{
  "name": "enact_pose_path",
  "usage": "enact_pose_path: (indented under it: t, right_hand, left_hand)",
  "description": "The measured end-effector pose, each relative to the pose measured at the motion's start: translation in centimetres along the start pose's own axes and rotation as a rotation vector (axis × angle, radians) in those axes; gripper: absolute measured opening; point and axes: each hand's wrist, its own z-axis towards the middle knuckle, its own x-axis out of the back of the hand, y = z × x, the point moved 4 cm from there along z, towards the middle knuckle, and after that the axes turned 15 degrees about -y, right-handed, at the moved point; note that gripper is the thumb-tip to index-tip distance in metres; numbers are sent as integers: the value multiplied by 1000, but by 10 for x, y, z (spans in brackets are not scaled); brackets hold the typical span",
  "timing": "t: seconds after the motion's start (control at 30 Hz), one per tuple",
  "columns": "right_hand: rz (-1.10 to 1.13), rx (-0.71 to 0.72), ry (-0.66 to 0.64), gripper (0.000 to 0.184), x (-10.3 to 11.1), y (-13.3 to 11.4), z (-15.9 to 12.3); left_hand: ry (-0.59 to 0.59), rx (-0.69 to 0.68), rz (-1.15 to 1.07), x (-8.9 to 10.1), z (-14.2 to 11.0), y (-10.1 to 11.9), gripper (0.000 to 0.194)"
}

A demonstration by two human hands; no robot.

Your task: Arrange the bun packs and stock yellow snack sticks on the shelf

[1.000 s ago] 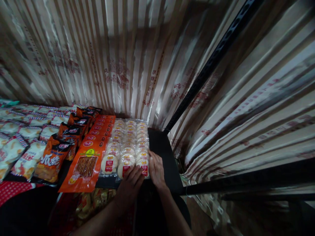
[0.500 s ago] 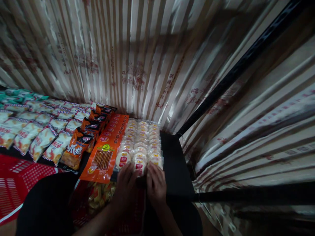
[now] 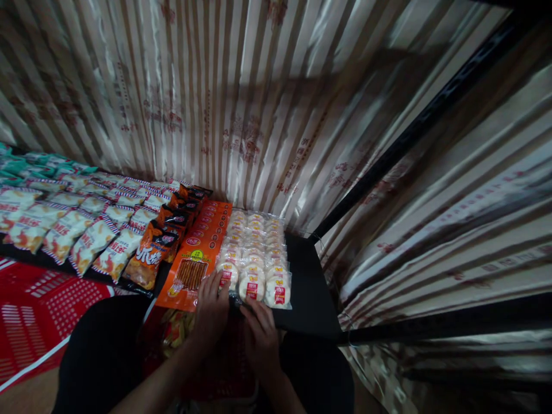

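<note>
Orange packets [image 3: 202, 244] lie between snack bags [image 3: 149, 256] and white cracker packs [image 3: 252, 280].

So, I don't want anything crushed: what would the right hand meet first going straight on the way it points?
The right hand would probably meet the front middle clear-plastic packet of round white crackers with a red label; it appears right at the packet's near edge, though depth leaves touching unclear.

"雪饼" on red cracker labels [image 3: 253, 289]
</note>
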Motion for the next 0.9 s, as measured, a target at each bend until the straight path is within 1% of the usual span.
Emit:
enact_pose_path:
  t: [0.07, 0.1, 0.17, 0.2, 0.23, 0.27, 0.3, 0.37, 0.43, 0.47, 0.5, 0.57, 0.67, 0.73, 0.8, 0.9]
  right_hand:
    - [31, -7, -54, 36, -3, -6, -7]
    - [58, -13, -104, 35, -8, -9, -11]
    - [122, -39, -264, 34, -23, -13, -19]
    - [149, -58, -363, 33, -32, -14, -23]
    - [166, -82, -466, 33, -42, -14, -27]
    - [174, -106, -564, 33, -52, -14, -31]
    - [171, -132, -655, 33, -61, -12, -35]
    - [162, -198, -815, 33, -76, -9, -42]
    - [167, -261, -927, 32, -85, -7, -45]
    - [171, -282, -959, 31, -87, -6, -45]
    - [175, -290, -973, 31, -88, -7, -45]
    - [183, -285, -983, 32, -89, -9, -45]
    - [180, -293, -1035, 33, -92, -10, -49]
    - [169, -311, -1062, 33, -96, -9, -52]
    - [160, -322, -1066, 32, -100, -8, -55]
    - [121, -302, -1072, 32, -107, -8, -59]
  left_hand:
    - [19, -61, -61, 6, -10, 0, 27]
    - [34, -103, -98, 9, -18, 0, 26]
    - [47, -172, -167, 12, -39, -1, 27]
    - [31, -181, -188, 12, -51, -2, 27]
    - [-25, -173, -199, 9, -63, -3, 28]
    - [-124, -170, -206, 4, -75, -4, 29]
    - [-236, -135, -208, -3, -87, -6, 30]
    - [-495, -26, -205, -16, -110, -12, 34]
    - [-723, 110, -206, -24, -126, -18, 39]
    - [-807, 168, -213, -25, -132, -21, 40]
    - [-864, 217, -222, -25, -135, -23, 40]
    - [-926, 285, -238, -20, -136, -24, 39]
    - [-951, 330, -239, -11, -132, -21, 39]
    - [-948, 320, -232, -8, -131, -17, 37]
    - [-952, 301, -231, -8, -133, -15, 34]
    - [-996, 296, -215, -9, -139, -18, 34]
